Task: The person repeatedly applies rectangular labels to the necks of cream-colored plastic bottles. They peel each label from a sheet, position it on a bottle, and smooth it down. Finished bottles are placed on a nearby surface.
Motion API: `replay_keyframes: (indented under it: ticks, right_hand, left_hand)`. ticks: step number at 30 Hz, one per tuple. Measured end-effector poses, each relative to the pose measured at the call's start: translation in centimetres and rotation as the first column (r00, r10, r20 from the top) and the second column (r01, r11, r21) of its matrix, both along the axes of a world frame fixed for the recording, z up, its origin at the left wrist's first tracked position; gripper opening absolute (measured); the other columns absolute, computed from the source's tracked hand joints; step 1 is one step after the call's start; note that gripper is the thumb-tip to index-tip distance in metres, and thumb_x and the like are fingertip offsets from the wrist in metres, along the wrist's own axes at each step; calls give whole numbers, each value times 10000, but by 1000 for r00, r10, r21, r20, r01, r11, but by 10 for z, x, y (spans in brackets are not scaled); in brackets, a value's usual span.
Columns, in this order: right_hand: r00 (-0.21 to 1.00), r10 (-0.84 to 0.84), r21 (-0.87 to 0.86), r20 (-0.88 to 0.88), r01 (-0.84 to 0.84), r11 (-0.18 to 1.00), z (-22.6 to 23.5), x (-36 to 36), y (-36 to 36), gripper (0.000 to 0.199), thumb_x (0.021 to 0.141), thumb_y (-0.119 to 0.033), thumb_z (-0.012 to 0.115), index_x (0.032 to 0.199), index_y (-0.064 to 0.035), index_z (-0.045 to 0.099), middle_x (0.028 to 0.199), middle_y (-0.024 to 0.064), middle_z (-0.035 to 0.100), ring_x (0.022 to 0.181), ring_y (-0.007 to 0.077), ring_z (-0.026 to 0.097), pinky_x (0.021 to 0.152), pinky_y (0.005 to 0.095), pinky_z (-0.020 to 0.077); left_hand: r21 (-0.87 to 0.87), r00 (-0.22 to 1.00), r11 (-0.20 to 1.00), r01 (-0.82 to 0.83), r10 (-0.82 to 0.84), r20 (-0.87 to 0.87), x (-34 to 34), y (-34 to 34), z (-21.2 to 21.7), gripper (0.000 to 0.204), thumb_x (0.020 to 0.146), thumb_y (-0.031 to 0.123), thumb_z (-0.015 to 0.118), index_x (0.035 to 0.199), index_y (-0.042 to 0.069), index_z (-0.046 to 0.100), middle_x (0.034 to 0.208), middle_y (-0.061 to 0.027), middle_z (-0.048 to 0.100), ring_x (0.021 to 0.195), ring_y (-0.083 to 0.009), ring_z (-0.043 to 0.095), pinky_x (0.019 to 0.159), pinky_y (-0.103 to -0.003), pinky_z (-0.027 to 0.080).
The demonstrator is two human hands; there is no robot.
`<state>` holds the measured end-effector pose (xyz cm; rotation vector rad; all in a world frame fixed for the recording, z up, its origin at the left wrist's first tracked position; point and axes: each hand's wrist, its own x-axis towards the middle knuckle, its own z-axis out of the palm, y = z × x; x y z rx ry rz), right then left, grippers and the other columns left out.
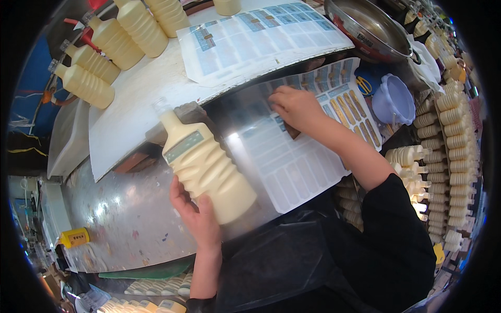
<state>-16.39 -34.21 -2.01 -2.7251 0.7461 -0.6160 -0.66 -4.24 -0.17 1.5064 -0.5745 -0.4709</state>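
Note:
My left hand (195, 211) is wrapped round the lower side of a cream plastic bottle (214, 169), which lies tilted with its neck toward the far left. A grey-green label strip (182, 147) with pale marks sits across the bottle's shoulder. Over the sheet of labels (292, 180) to the right, my right hand (297, 107) has its fingers bent and pressed together at the printed rows. What the fingertips hold is hidden. A small brown flat piece (292, 130) shows beneath that palm; whether the hand grips it I cannot tell.
Several cream bottles (117, 44) stand on the white board (122, 128) at the far left. Another label sheet (266, 39) lies on it. A metal pan (370, 28), yellow-handled scissors (364, 85) and a lilac bucket (394, 99) are at right, near stacked bottles (454, 135). A yellow container (74, 238) lies at left.

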Motion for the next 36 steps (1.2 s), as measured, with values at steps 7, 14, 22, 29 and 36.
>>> replay_keyframes:
  ticks: [7, 14, 22, 29, 36]
  right_hand:
    - [919, 20, 217, -394, 71, 974, 17, 65, -12, 293, 840, -242, 717, 1059, -47, 715, 1096, 214, 704, 944, 391, 686, 828, 494, 541]
    - [870, -74, 148, -487, 166, 975, -2, 75, -27, 468, 805, -347, 763, 1137, -22, 706, 1146, 239, 694, 1039, 403, 673, 909, 471, 545]
    - [807, -77, 79, -585, 151, 985, -36, 77, -55, 442, 748, -207, 796, 1149, -43, 711, 1204, 232, 680, 1117, 401, 652, 961, 446, 531]
    - [805, -96, -76, -585, 63, 995, -20, 71, -41, 344, 653, -56, 790, 990, 4, 756, 1093, 234, 717, 1016, 386, 701, 889, 421, 568]
    - [996, 52, -30, 68, -50, 998, 36, 47, 31, 159, 826, -74, 732, 944, 26, 766, 857, 196, 736, 792, 252, 730, 708, 351, 581]
  left_hand:
    - [9, 999, 999, -36, 36, -1, 1, 0, -4, 739, 892, 65, 582, 1558, -14, 271, 1520, -207, 398, 1393, -307, 424, 1188, -432, 320]
    - [-17, 999, 1000, -24, 24, -31, 1, 4, -9, 755, 864, 42, 592, 1549, -25, 281, 1506, -205, 409, 1387, -301, 427, 1191, -428, 314]
    - [-14, 1000, 1000, -16, 16, -13, 3, 3, -12, 751, 860, 30, 601, 1544, -23, 295, 1504, -201, 412, 1384, -298, 427, 1187, -428, 316]
    - [4, 1000, 1000, -2, 2, -3, 1, -2, -5, 732, 875, 43, 600, 1541, -27, 303, 1511, -200, 410, 1379, -300, 434, 1183, -431, 323]
    - [-14, 998, 1000, 15, -16, -58, 6, 8, -11, 733, 911, 114, 613, 1559, -3, 290, 1516, -195, 402, 1369, -296, 426, 1170, -435, 339]
